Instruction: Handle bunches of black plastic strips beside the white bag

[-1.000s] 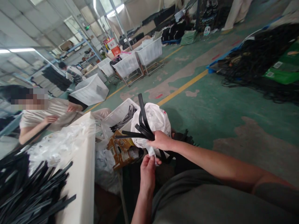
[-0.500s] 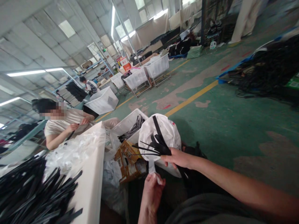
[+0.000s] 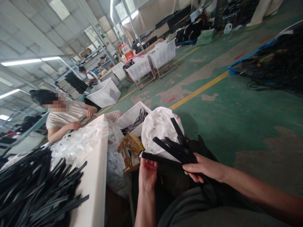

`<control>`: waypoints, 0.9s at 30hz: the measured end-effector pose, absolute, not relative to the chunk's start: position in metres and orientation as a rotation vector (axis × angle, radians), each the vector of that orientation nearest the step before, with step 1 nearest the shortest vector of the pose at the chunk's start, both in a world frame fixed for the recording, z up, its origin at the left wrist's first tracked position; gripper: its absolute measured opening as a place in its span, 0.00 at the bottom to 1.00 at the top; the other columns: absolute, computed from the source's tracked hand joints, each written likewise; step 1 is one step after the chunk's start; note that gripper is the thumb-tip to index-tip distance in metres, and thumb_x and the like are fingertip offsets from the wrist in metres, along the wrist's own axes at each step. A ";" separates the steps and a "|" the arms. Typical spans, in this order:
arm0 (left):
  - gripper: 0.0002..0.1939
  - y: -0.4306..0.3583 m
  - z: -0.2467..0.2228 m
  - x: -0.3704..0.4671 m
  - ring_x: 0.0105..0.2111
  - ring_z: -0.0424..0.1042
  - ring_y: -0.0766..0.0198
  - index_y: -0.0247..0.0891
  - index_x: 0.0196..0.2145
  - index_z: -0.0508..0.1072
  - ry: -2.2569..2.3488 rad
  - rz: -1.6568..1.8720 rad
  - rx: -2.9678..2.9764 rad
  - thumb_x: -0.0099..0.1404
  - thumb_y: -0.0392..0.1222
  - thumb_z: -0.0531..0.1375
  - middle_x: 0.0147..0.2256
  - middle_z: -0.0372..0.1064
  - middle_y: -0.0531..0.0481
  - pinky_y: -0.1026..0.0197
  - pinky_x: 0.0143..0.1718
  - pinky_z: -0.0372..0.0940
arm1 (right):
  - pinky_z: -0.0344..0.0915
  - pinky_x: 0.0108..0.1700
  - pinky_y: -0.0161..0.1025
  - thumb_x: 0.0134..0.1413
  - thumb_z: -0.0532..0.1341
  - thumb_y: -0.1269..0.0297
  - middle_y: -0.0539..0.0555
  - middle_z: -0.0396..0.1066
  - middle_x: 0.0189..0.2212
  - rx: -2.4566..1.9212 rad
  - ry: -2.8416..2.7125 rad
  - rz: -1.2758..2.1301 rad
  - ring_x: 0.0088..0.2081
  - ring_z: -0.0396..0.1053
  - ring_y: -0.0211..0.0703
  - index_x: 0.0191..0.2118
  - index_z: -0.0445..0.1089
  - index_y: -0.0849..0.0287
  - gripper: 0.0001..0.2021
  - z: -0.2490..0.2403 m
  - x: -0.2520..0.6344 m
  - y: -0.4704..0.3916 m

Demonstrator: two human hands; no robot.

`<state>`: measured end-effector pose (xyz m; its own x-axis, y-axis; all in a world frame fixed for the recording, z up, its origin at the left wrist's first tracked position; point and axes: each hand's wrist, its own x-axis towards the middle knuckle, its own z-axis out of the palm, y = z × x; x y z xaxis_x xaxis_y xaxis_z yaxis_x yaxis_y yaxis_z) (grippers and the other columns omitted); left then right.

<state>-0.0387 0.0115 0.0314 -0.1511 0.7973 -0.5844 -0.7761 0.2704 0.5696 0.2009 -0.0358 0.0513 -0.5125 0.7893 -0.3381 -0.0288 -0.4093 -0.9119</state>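
Note:
A bundle of black strips [image 3: 174, 148] fans out from my right hand [image 3: 201, 167], whose fingers are closed around it. One strip reaches left to my left hand [image 3: 148, 171], which is closed at that strip's end with the fingertips at its underside. Behind the bundle stands a round container lined with a white bag [image 3: 156, 123]. To the left, a large pile of black strips [image 3: 40, 189] lies on the white table [image 3: 94, 164], beside a heap of clear plastic [image 3: 75, 142].
A torn brown carton [image 3: 130, 149] and a white bin [image 3: 125, 121] with strips stand beside the table. Across the table sits a person [image 3: 68, 116]. Wheeled white bins [image 3: 139, 69] and another person are further back; a black heap [image 3: 276, 63] lies at right.
My right hand has moved right and down with the bundle. My left hand has risen slightly and now meets a black strip's end; the whitish piece it held is no longer visible there.

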 end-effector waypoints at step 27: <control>0.10 -0.020 0.018 0.002 0.32 0.75 0.64 0.36 0.34 0.77 0.962 1.356 0.090 0.55 0.43 0.69 0.33 0.75 0.49 0.63 0.35 0.68 | 0.62 0.23 0.32 0.50 0.62 0.47 0.53 0.69 0.17 -1.073 -1.275 1.921 0.18 0.65 0.38 0.26 0.68 0.64 0.20 0.040 0.171 -0.030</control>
